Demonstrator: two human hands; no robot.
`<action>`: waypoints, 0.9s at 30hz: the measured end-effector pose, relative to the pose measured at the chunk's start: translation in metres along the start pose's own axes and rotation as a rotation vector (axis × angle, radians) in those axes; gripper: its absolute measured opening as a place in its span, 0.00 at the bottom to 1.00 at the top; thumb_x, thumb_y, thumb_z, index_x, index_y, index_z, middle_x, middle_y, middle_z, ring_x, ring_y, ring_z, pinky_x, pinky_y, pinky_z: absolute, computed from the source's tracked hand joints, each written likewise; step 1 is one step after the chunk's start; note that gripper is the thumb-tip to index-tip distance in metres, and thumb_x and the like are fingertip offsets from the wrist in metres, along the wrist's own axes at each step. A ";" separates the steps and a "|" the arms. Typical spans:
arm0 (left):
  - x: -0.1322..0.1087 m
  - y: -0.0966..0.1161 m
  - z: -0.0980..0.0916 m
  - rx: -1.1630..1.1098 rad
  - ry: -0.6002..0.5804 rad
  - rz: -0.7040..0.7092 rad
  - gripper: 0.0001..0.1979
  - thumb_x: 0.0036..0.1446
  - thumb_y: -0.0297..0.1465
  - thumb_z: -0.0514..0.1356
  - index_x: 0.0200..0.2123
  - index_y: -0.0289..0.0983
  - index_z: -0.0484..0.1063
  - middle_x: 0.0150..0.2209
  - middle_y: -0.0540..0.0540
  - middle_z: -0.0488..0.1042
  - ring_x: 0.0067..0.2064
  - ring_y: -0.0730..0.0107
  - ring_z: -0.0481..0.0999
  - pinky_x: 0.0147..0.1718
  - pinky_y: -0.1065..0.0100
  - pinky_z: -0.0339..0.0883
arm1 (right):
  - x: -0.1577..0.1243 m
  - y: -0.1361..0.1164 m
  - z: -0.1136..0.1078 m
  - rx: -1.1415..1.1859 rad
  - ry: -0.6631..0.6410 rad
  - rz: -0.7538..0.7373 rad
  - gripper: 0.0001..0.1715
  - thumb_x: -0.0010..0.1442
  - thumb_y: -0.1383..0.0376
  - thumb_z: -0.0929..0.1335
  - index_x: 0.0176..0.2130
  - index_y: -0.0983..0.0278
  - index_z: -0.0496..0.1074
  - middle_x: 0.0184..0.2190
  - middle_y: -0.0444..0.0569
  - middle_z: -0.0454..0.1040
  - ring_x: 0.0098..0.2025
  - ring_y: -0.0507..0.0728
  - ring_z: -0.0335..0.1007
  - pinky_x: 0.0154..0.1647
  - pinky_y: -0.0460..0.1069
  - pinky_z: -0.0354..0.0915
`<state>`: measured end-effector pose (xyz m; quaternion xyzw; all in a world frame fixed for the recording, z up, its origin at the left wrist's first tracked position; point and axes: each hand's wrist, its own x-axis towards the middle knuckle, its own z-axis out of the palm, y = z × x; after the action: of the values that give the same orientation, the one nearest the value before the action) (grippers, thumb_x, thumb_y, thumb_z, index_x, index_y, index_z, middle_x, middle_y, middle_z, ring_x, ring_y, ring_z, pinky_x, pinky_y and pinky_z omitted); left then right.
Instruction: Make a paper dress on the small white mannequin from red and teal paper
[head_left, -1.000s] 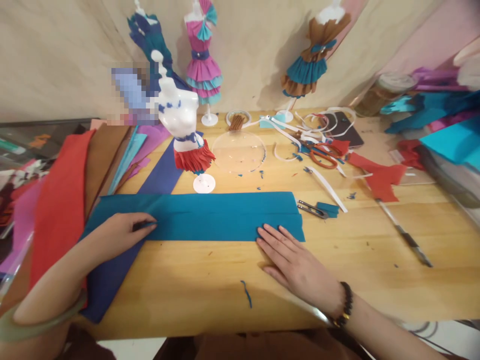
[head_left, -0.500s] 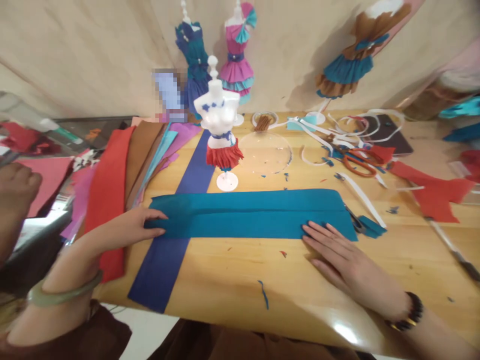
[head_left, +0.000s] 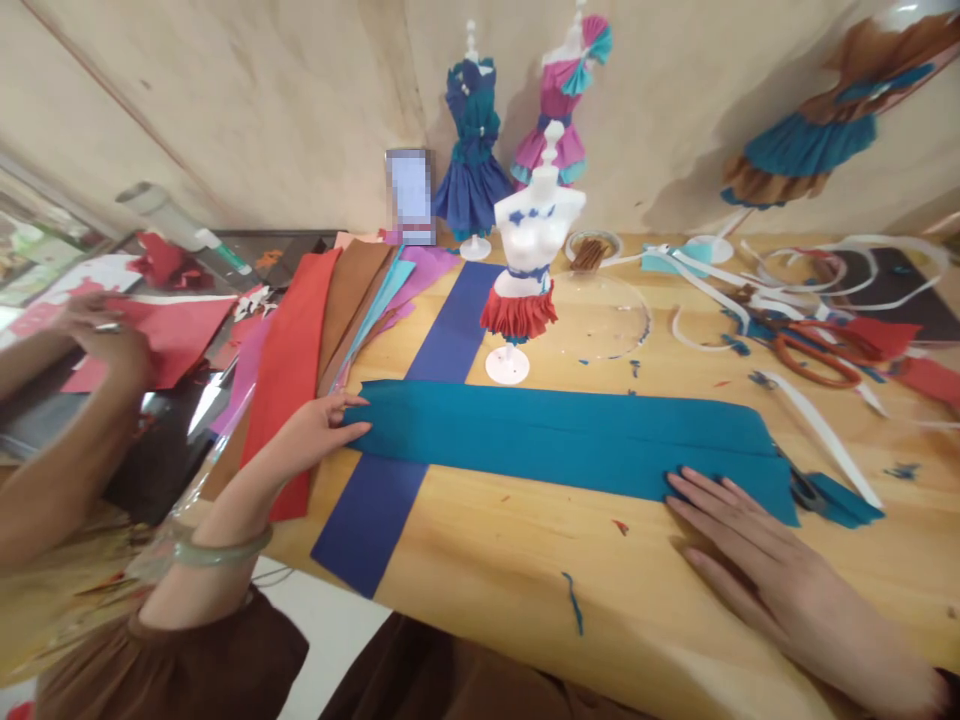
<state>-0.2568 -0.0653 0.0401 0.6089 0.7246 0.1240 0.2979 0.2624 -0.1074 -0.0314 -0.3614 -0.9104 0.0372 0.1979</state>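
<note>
The teal strip (head_left: pixel 525 430) looks like matt crepe paper, smooth apart from a crease; the navy strip (head_left: pixel 379 515) has the same dull finish. The tabletop (head_left: pixel 495 560) is smooth, faintly shiny wood, the mannequin (head_left: pixel 534 232) glossy white plastic, its red skirt (head_left: pixel 519 312) matt and crinkled.

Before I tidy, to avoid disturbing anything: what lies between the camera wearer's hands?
In the head view, a teal strip lies between left hand and right hand, crossing over a navy strip.
</note>
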 end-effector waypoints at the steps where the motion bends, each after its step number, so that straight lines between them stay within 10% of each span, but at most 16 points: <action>1: -0.001 0.001 0.001 0.030 0.012 -0.001 0.29 0.50 0.48 0.61 0.50 0.36 0.74 0.18 0.58 0.52 0.22 0.71 0.60 0.23 0.70 0.59 | -0.001 0.001 0.000 -0.007 -0.004 -0.007 0.31 0.67 0.57 0.63 0.66 0.63 0.60 0.62 0.56 0.68 0.62 0.69 0.66 0.62 0.69 0.65; 27: -0.025 0.005 0.014 0.180 0.152 -0.026 0.30 0.56 0.39 0.57 0.61 0.37 0.65 0.28 0.52 0.71 0.32 0.65 0.74 0.37 0.66 0.67 | -0.001 0.000 -0.002 -0.054 -0.044 -0.028 0.28 0.68 0.58 0.62 0.62 0.70 0.65 0.64 0.59 0.65 0.66 0.67 0.59 0.68 0.64 0.56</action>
<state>-0.2422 -0.0908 0.0386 0.6128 0.7611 0.1002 0.1877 0.2640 -0.1084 -0.0304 -0.3531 -0.9202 0.0176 0.1683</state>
